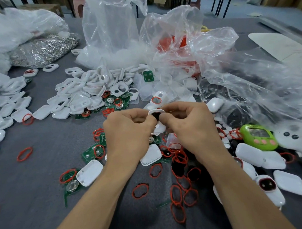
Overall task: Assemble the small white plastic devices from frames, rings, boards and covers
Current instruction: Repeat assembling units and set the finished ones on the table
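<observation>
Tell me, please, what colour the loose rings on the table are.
The rings are red, clearest in the head view.

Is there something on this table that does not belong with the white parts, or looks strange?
Yes. A green handheld gadget with pink buttons lies on the right side, beside a white controller-shaped object. Neither matches the white frames, red rings and green boards scattered around.

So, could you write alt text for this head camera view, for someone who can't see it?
A person's left hand and right hand pinch a small white frame with a dark centre between them, above a grey table. Red rings, green circuit boards, white covers and clear plastic bags lie scattered around.
</observation>
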